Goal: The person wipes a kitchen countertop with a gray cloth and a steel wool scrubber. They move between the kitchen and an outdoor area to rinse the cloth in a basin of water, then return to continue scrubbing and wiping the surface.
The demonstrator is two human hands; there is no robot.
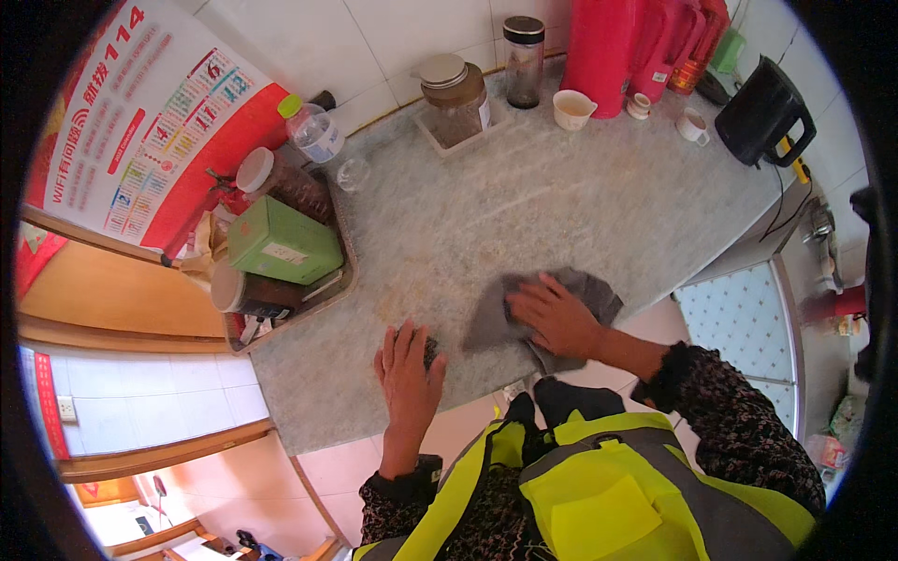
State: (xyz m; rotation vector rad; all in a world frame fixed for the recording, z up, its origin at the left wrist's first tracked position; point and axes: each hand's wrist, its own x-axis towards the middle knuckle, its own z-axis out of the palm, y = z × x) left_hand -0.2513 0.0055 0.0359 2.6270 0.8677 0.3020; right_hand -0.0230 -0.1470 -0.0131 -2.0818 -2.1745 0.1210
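Observation:
My right hand (558,319) presses on a dark grey cloth (593,287) lying on the grey stone countertop (449,231) near its front edge; the hand is slightly blurred and its fingers are spread over the fabric. Part of the cloth hangs at the edge. To the left, my left hand (410,372) rests on the countertop with its fingers apart. A small dark thing (431,348) shows between its fingers and thumb; what it is, and whether the hand grips it, I cannot tell.
At left, a tray (351,266) holds a green tin (287,242) and jars. Along the wall stand a plastic bottle (316,133), a lidded glass jug (456,98), a tumbler (523,63), cups (574,110), red thermos flasks (603,56) and a black electric kettle (761,109) with a cord.

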